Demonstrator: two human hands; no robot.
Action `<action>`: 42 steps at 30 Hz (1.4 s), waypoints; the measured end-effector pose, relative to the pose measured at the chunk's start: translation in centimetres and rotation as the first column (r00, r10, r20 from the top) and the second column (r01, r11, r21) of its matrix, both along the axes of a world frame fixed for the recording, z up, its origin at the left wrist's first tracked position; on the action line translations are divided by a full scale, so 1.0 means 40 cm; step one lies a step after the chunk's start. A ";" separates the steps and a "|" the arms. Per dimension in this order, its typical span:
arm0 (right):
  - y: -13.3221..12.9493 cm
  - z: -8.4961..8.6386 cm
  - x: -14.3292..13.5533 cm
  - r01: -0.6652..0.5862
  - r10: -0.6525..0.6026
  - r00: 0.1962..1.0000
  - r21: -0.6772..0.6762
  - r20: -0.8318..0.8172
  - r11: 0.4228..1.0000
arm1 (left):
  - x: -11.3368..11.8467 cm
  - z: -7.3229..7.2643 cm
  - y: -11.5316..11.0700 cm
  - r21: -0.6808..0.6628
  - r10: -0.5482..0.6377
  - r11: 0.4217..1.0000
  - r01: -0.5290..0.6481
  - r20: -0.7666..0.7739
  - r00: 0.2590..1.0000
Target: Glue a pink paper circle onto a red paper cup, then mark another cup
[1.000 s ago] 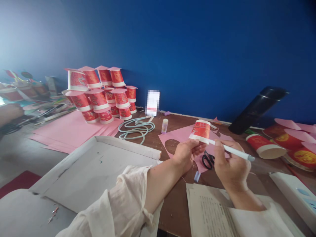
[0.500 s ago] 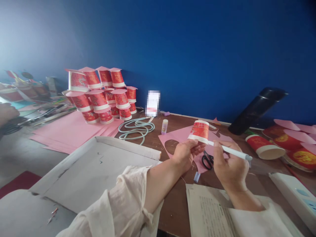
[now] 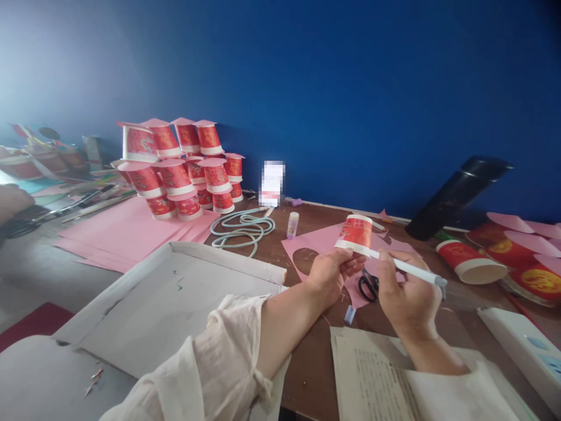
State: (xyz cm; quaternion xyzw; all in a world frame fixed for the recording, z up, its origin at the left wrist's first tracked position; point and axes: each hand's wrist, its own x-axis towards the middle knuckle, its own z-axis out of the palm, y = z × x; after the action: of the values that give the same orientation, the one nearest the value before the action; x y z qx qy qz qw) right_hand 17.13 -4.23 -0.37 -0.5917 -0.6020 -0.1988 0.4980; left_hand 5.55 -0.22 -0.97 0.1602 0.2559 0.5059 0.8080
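Observation:
My left hand (image 3: 331,275) grips a red patterned paper cup (image 3: 356,233) by its white rim, the cup standing upside down with its base up. In my right hand (image 3: 407,289) is a white marker pen (image 3: 418,271), its tip against or very close to the cup's rim. Beneath my hands lies a pink paper sheet (image 3: 302,241) with a round hole cut in it. Black-handled scissors (image 3: 368,287) rest on that sheet between my hands. A small pale purple cap (image 3: 349,314) lies just below. Behind my left hand a glue stick (image 3: 293,225) stands upright.
Stacked red cups topped with pink paper (image 3: 175,175) stand at left on pink sheets (image 3: 109,234). A pale cable (image 3: 245,225) coils near a propped phone (image 3: 272,183). At right are a tilted black flask (image 3: 456,199), a lying cup (image 3: 471,261) and a power strip (image 3: 526,345).

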 end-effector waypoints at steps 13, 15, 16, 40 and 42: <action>-0.001 -0.006 0.011 0.010 -0.010 1.000 0.025 -0.011 1.000 | -0.001 0.002 0.000 -0.006 -0.006 1.000 0.006 -0.004 1.000; 0.000 -0.004 0.008 0.004 -0.004 1.000 0.016 -0.014 1.000 | 0.000 0.001 0.000 0.005 -0.005 1.000 0.005 -0.003 1.000; 0.000 -0.004 0.006 -0.004 0.004 1.000 0.013 -0.013 1.000 | 0.001 0.000 0.000 0.013 -0.004 1.000 0.004 -0.001 1.000; -0.002 -0.005 0.009 0.003 -0.003 1.000 -0.048 -0.006 0.999 | 0.003 -0.005 0.002 0.032 -0.006 0.999 0.006 -0.002 1.000; -0.002 -0.005 0.009 0.019 -0.020 1.000 -0.063 -0.008 0.998 | 0.005 -0.007 0.003 0.026 0.001 1.000 -0.001 -0.003 1.000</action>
State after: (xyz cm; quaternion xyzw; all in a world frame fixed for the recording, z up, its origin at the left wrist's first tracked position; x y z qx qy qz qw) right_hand 17.48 -4.31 -0.58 -0.6139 -0.5999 -0.1820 0.4798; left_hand 5.73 -0.12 -1.25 0.1714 0.2506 0.5092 0.8053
